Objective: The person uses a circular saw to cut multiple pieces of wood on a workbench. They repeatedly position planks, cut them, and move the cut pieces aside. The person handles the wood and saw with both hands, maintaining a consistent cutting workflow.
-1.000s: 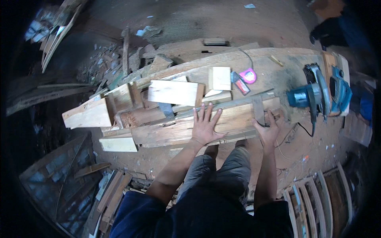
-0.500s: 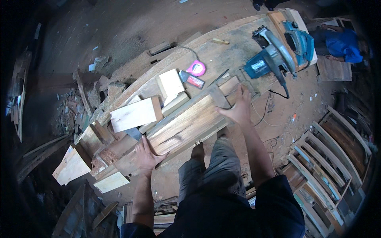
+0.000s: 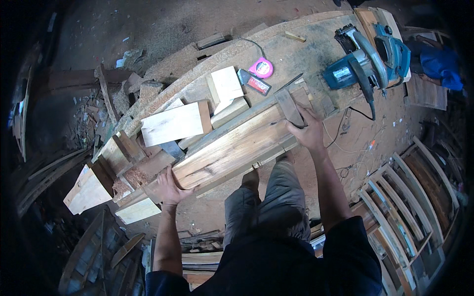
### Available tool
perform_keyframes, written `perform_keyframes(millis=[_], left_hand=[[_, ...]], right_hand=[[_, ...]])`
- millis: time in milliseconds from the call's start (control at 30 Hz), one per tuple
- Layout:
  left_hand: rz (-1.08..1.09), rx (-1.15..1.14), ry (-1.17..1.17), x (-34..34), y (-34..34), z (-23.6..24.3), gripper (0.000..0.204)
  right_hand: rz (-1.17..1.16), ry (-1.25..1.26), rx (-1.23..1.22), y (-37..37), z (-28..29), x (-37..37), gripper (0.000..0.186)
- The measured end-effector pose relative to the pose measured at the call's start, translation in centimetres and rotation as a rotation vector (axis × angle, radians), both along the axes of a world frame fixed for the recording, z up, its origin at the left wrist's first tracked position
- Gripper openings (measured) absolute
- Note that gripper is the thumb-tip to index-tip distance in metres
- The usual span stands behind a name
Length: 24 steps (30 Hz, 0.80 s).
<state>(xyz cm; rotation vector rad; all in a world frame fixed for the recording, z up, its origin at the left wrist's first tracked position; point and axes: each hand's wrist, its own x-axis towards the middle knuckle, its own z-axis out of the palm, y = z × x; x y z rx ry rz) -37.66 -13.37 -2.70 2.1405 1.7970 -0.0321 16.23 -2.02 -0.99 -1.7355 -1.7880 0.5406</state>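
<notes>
A long wooden plank [image 3: 224, 150] lies diagonally along the bench in front of me. My left hand [image 3: 173, 185] grips its near left end, fingers over the top and thumb along the edge. My right hand [image 3: 303, 126] grips the right end, at a short dark crosspiece [image 3: 289, 106] lying across it. Beyond the plank are a white board with a brown edge [image 3: 168, 126], a pale block [image 3: 224, 81], a red and dark small box [image 3: 258, 84], a pink tape measure [image 3: 261, 68] and a thin dark stick [image 3: 291, 81].
A teal circular saw [image 3: 340, 71] and teal planer [image 3: 395, 56] occupy the bench's right end. Offcuts [image 3: 89, 192] pile at its left. Curved wooden frames [image 3: 405, 197] stand lower right; a cord [image 3: 368, 113] hangs nearby. A person in blue [image 3: 442, 66] is at far right.
My left hand has moved from the plank's middle toward its left end and closed round it. My view has turned, so the bench now runs more diagonally.
</notes>
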Motion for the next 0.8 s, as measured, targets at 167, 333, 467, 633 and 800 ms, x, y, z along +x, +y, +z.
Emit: perform_keyframes(millis=[167,333,467,633,800], left_hand=[[0.058,-0.062,0.085,-8.1,-3.1,2.1,0.125],[0.105,0.133,0.192,-9.9,-5.3,10.9,0.105],[-0.052,0.587,0.417,-10.2,-7.6,17.2,0.089],[-0.466,0.797,0.616,-8.9,-4.2,24.8,0.081],[0.075,0.952,0.141,0.7,0.8,29.0,0.082]], right_hand=[[-0.163,0.165,-0.238,-1.2,-0.1,-0.8,0.070],[-0.166,-0.072,-0.004,-1.5,5.1,-5.3,0.076],[0.465,-0.047,-0.207,-1.8,10.7,-15.2,0.090],[0.964,0.283,-0.431,-1.0,18.9,-26.9,0.074],[0.700,0.561,-0.359,-0.8,20.6,-25.2,0.051]])
